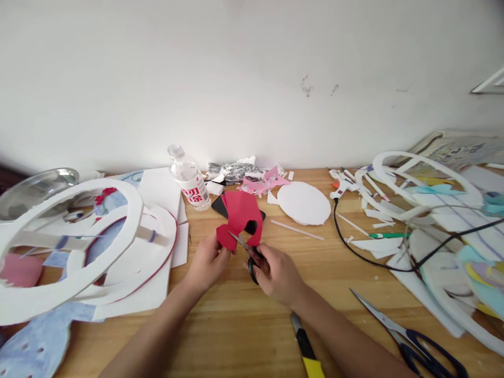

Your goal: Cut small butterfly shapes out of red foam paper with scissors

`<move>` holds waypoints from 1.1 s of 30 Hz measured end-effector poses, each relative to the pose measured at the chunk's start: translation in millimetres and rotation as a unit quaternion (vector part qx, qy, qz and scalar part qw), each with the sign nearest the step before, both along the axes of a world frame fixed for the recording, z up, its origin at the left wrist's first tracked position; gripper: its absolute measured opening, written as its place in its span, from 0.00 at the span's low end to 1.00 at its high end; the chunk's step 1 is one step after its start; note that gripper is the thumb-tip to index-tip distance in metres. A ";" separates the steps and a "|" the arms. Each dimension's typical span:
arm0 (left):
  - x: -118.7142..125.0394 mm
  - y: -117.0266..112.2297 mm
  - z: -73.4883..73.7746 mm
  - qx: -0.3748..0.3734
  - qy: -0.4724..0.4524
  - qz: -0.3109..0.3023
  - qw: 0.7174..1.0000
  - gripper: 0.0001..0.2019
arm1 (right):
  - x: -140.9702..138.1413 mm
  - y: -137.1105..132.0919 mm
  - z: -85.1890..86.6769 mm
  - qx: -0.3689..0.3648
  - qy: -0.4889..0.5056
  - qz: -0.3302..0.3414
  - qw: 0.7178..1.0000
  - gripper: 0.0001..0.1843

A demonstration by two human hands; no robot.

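A sheet of red paper (241, 209) with a rounded opening cut in it is held up over the table. Its lower left part is pinched in the fingers of my left hand (209, 264). My right hand (280, 273) grips small black-handled scissors (252, 262), fingers around the handles. The scissor blades point up and left, lying against the red paper near the left fingers. Behind the paper, a dark flat object (219, 207) lies on the table, mostly covered.
A plastic bottle (190, 181), white disc (304, 203) and pink scraps (263, 181) stand behind. White rings (136, 210) crowd the left. A glue gun (342, 185) with black cord lies right. Large scissors (405, 333) and a yellow-black cutter (305, 346) lie in front.
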State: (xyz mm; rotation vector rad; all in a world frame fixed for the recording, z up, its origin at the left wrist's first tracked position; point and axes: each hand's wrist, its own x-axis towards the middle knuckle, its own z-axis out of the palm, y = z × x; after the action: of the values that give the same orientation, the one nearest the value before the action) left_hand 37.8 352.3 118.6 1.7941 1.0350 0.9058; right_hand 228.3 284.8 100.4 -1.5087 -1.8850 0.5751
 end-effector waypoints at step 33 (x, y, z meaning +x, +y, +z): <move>6.8 -9.6 -14.3 0.029 -0.067 -0.046 0.996 0.14 | 3.7 -1.4 -0.5 -0.034 0.127 0.045 0.990 0.12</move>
State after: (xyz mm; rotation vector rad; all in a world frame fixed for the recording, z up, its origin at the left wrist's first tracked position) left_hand 44.6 342.7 104.2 1.7886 0.8427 0.9934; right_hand 232.0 283.5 99.9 -1.3266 -1.7577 0.8398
